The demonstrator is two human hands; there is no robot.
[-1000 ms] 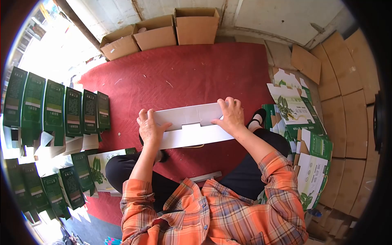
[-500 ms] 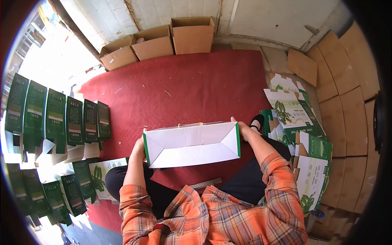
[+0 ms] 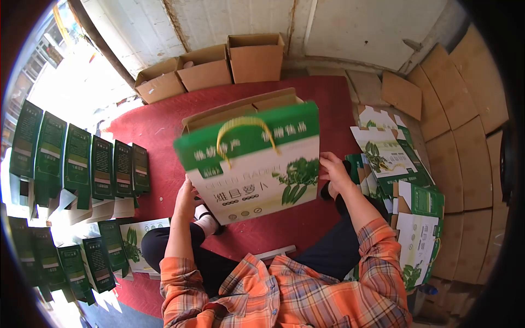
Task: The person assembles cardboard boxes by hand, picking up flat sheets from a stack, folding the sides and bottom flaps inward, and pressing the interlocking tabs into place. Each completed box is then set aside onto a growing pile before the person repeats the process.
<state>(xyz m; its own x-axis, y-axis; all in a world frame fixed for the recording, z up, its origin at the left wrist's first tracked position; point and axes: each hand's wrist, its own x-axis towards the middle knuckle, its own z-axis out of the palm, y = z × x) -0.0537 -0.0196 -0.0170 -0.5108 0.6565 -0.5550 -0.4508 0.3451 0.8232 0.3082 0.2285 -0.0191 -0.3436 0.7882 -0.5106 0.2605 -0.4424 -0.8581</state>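
A green and white gift box [image 3: 251, 169] with printed vegetables and a yellow cord handle is held up between both hands, its front panel facing me and its brown inside showing at the open top. My left hand [image 3: 187, 198] grips the lower left side. At the right side, my right hand [image 3: 332, 170] has its fingers pressed on the box edge. Both hands' far fingers are partly hidden behind the box.
Rows of green boxes [image 3: 76, 158] stand at the left. Flattened printed cartons [image 3: 418, 229] are piled at the right, beside stacked brown cardboard [image 3: 465, 164]. Three open brown cartons [image 3: 205, 68] line the far edge of the red mat [image 3: 158, 128].
The box has been turned from its white bottom to its printed front, with the handle and open top now showing. It sits farther forward, and both hands still hold its sides.
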